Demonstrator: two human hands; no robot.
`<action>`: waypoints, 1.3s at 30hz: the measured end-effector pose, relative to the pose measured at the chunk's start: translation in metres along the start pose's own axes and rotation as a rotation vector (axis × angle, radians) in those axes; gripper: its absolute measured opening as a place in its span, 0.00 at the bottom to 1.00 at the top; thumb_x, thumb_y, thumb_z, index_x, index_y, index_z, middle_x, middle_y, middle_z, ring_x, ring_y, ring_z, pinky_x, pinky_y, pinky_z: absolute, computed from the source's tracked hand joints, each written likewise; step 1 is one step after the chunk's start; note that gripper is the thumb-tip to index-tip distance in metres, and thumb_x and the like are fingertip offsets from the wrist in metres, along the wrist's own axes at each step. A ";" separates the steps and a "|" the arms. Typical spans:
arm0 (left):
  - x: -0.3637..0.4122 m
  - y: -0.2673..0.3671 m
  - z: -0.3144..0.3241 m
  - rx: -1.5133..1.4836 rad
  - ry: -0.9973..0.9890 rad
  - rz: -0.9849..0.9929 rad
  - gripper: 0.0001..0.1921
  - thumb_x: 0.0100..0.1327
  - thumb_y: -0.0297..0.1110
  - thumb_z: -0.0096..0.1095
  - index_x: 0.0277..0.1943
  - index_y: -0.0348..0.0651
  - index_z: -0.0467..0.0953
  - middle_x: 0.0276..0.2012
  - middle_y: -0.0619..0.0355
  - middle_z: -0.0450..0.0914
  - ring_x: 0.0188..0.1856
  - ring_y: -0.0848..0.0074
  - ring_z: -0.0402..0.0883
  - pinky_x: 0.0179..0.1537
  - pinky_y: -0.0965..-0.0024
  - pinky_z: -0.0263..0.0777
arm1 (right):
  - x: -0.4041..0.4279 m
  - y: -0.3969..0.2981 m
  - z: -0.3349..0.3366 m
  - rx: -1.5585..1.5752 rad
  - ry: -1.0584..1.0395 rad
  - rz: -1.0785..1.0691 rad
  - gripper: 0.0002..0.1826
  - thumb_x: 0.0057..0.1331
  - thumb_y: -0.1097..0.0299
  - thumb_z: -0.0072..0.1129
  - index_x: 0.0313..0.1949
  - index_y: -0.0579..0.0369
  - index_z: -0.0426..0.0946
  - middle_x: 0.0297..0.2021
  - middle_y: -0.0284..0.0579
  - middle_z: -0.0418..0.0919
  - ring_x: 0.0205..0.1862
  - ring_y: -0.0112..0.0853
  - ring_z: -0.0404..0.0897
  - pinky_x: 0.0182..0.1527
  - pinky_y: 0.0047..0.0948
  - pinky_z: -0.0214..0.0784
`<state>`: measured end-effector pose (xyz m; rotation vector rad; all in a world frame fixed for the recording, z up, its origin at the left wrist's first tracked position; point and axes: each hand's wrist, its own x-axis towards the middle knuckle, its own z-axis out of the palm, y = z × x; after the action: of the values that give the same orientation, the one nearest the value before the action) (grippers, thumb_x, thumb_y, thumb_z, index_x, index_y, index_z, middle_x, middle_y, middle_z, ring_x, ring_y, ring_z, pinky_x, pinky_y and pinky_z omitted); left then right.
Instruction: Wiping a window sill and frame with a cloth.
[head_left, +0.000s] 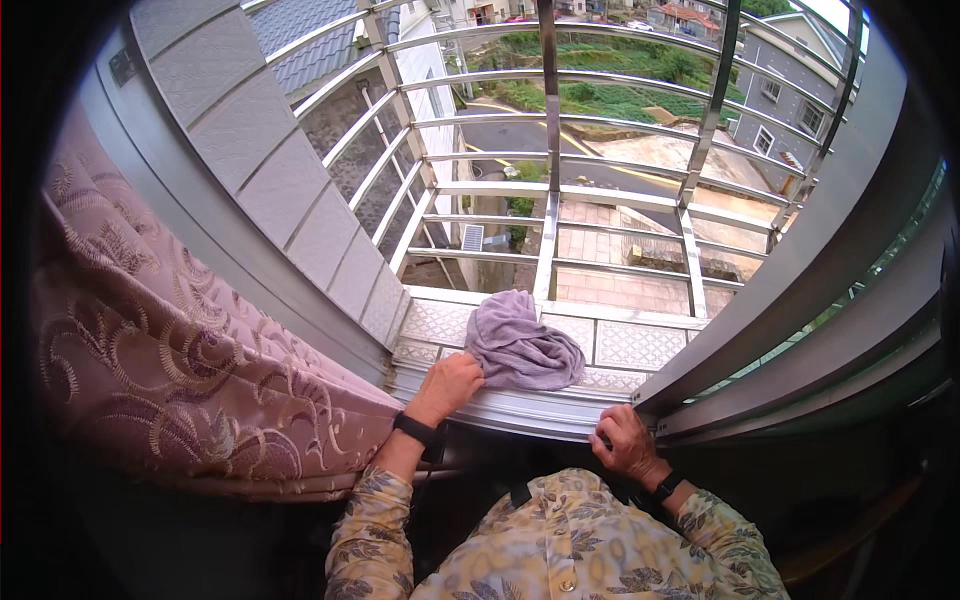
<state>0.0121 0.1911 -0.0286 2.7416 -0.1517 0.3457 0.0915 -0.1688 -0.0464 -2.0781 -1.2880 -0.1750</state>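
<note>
A crumpled purple cloth (517, 341) lies on the tiled window ledge (637, 345), against the foot of the metal window bars. My left hand (447, 381) is at the cloth's lower left edge, its fingers curled and pinching that edge above the sliding window track (525, 416). At the right end of the track rests my right hand (624, 442), fingers bent over the front edge of the frame, near the sliding window sash. Whether it has something between its fingertips is hidden.
A pink embroidered curtain (225, 375) hangs at the left beside the tiled window reveal (277, 172). Stainless steel bars (551, 135) close off the opening beyond the ledge. On the right stand the metal-framed sliding sashes (765, 262).
</note>
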 end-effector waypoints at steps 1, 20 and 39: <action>-0.004 -0.002 -0.003 0.004 0.001 -0.017 0.04 0.56 0.31 0.68 0.32 0.42 0.82 0.34 0.55 0.80 0.39 0.59 0.80 0.45 0.61 0.75 | 0.001 0.000 -0.001 0.006 0.001 -0.001 0.09 0.56 0.69 0.66 0.29 0.55 0.73 0.35 0.46 0.73 0.41 0.43 0.74 0.46 0.39 0.69; 0.015 0.043 0.028 0.090 0.094 0.012 0.09 0.60 0.38 0.66 0.29 0.43 0.79 0.32 0.56 0.76 0.42 0.62 0.75 0.45 0.58 0.67 | 0.011 -0.003 0.008 -0.064 -0.054 0.023 0.11 0.57 0.65 0.67 0.29 0.54 0.73 0.35 0.45 0.73 0.40 0.43 0.73 0.45 0.39 0.69; -0.019 -0.018 -0.009 0.395 -0.065 -0.192 0.10 0.64 0.43 0.61 0.35 0.48 0.80 0.36 0.57 0.78 0.43 0.66 0.79 0.46 0.54 0.65 | 0.002 -0.001 0.008 -0.037 -0.004 0.046 0.07 0.58 0.71 0.64 0.30 0.55 0.74 0.35 0.46 0.74 0.40 0.43 0.74 0.44 0.39 0.69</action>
<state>-0.0060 0.2123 -0.0315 3.1246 0.1832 0.2552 0.0902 -0.1620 -0.0511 -2.1390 -1.2466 -0.1753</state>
